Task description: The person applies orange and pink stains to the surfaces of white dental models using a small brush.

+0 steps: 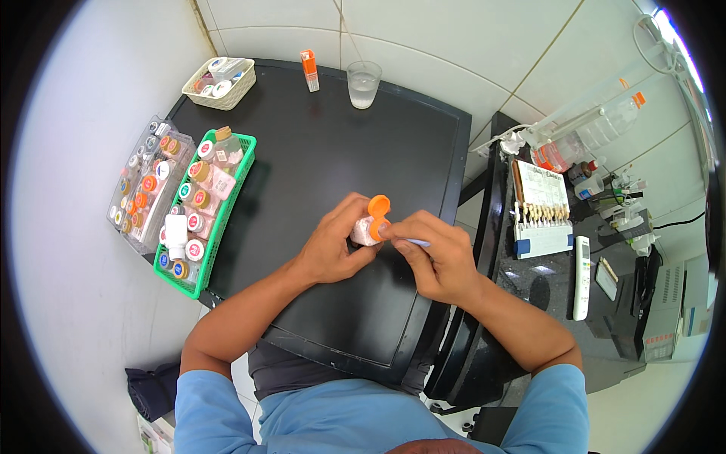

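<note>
My left hand [331,247] is closed around a small clear bottle [363,232] with pale pink contents, tilted over the table. Its orange flip cap [379,205] stands raised, the orange collar facing my right hand. My right hand [439,259] pinches a thin tool with a pale lilac handle [418,243]. The fingertips are right at the bottle's mouth, and they hide the tool's other end, so I cannot tell whether it is inside. Both hands are above the front right part of the black table [302,159].
To the left are a green basket [247,178] of small bottles and a clear organizer [121,216] of jars. Farther back stand a cream basket [243,88], an orange-and-white box [310,71] and a glass [364,85]. A tooth shade guide [544,246] and white remote [581,278] lie right.
</note>
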{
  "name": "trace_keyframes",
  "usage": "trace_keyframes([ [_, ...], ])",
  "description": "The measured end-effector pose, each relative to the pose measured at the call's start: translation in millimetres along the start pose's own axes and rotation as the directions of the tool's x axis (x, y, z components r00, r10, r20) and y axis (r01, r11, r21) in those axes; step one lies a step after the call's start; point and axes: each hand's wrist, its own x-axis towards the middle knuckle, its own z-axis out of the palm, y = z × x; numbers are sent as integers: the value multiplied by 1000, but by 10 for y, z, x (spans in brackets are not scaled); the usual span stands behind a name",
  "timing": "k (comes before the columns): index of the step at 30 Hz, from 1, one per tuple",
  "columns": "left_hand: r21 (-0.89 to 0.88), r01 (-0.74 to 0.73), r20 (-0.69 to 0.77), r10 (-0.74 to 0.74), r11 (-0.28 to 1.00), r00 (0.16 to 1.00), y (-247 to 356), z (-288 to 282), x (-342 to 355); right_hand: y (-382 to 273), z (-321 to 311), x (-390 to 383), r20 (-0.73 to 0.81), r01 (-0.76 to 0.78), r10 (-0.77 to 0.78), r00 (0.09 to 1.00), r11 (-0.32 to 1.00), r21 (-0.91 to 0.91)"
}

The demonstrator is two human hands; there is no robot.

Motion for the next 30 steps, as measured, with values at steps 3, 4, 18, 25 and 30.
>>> trace_keyframes([
  [3,59,-45,63,41,997,997,-55,-30,-14,-9,-33,-11,13,-35,34,999,998,61],
  [4,23,0,43,-1,1000,999,-60,-1,-21,47,6,-15,2,-35,35,999,997,71],
  [18,75,-102,-48,106,992,993,-93,30,1,2,-55,3,-38,-93,93,995,996,-2],
  [25,-114,139,-4,-140,984,990,44,15,-13,66,-28,-5,-54,-50,50,997,999,-7],
  [30,-168,124,-17,-128,978,992,-39,41,-34,43,-75,-1,-70,-59,58,996,998,-14],
])
